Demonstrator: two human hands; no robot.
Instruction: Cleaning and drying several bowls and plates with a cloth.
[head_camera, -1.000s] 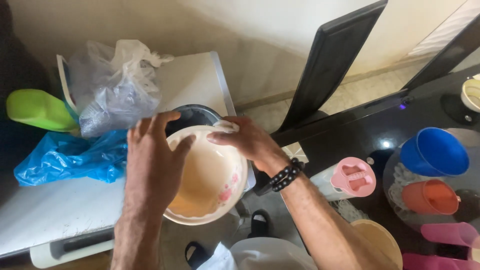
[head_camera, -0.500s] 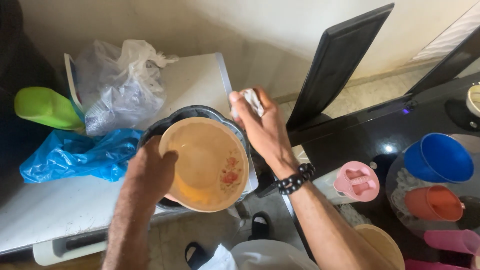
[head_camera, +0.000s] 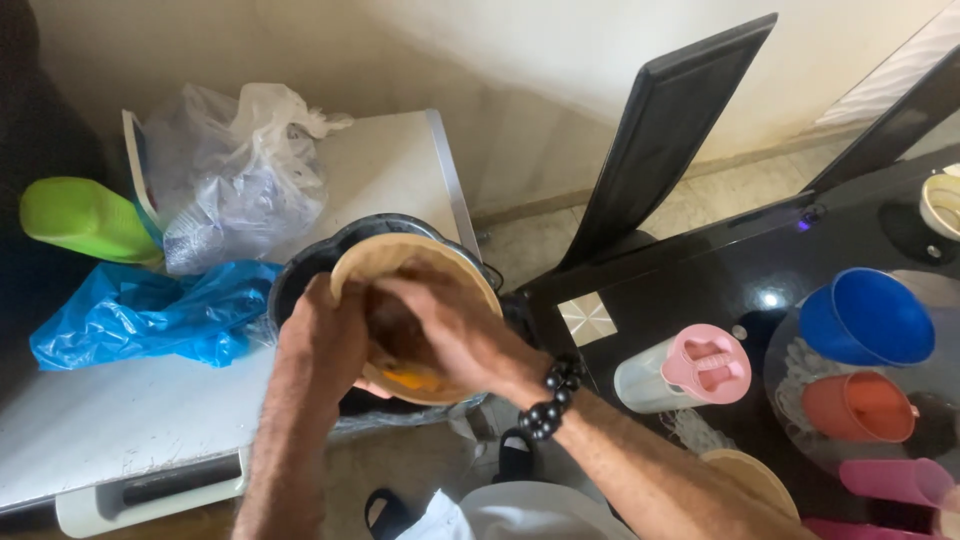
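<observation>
Nearest to the camera, the left hand (head_camera: 322, 345) grips the near-left rim of a beige bowl (head_camera: 400, 258), its fingers curled and clamped on the edge; the bowl is tilted toward the person and is held just above a dark basin (head_camera: 300, 270), which stands at the edge of the white table (head_camera: 120, 410). The right hand (head_camera: 440, 330), with a black bead bracelet (head_camera: 548, 400) on the wrist, reaches down inside the bowl; its fingers are bent together and pressed on the inner wall, but whether they hold something underneath I cannot tell, because the hand covers it. I judge that the step in hand is the rubbing of the inside of the bowl, and that it is in the middle, not at the end; the next move calls, I think, for a steady hold on the rim by the left hand while the right one goes round the wall, so that the bowl does not slip into the basin.

Further left on the table lies a crumpled blue plastic bag (head_camera: 140, 310); behind it there is a clear plastic bag (head_camera: 235, 175) and a green container (head_camera: 85, 220). To the right, on a dark glossy table (head_camera: 720, 270), stand a jug with a pink lid (head_camera: 690, 368), a blue cup (head_camera: 868, 315) and an orange cup (head_camera: 858, 405); a black chair back (head_camera: 670, 130) leans up toward the wall.
</observation>
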